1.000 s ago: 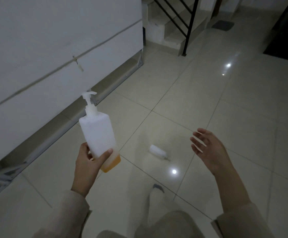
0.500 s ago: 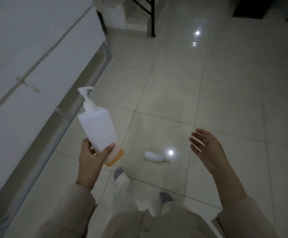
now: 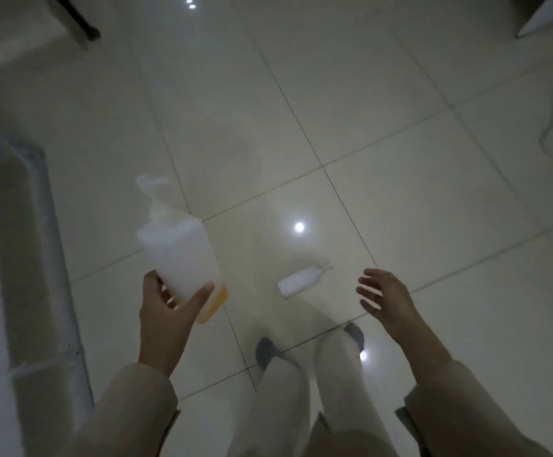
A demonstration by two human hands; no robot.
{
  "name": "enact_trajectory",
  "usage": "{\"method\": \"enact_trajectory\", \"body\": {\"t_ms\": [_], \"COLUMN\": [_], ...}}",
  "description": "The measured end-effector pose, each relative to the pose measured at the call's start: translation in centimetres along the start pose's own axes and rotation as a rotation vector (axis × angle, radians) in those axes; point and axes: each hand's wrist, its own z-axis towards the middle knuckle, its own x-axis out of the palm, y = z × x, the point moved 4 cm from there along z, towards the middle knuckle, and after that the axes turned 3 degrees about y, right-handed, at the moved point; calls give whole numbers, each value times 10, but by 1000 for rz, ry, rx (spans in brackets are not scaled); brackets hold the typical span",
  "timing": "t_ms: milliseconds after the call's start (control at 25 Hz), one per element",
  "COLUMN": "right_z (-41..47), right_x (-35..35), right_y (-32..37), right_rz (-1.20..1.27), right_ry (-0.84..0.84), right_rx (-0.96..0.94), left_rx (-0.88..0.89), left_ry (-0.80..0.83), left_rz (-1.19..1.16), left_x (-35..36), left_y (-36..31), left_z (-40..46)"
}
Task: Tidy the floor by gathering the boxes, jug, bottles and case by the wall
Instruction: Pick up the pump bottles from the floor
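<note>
Over tiled floor [image 3: 384,133], left hand [image 3: 166,311] grips pump bottle [image 3: 179,255].

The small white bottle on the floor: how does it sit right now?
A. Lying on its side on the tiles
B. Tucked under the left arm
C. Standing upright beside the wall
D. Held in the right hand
A: the small white bottle lies on its side on the floor tiles, ahead of the person's feet, with the open right hand beside it and not touching.
</note>
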Motion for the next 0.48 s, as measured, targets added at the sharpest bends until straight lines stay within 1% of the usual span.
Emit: {"method": "enact_trajectory", "body": {"t_ms": [80,200,320,480], "right_z": [54,141,226,318], "right_x": [7,25,57,110], "right_y": [-45,-114,-176,-223], "right_rz": [-51,-154,-296,-457], "right_ry": [-42,-22,55,190], "right_rx": [44,132,218,184], "left_rx": [22,50,60,72], "left_ry": [35,33,53,90], "left_rz": [24,54,72,76], "left_x": [27,76,132,195], "left_y": [40,111,190,277], "left_z": [46,114,171,218]}}
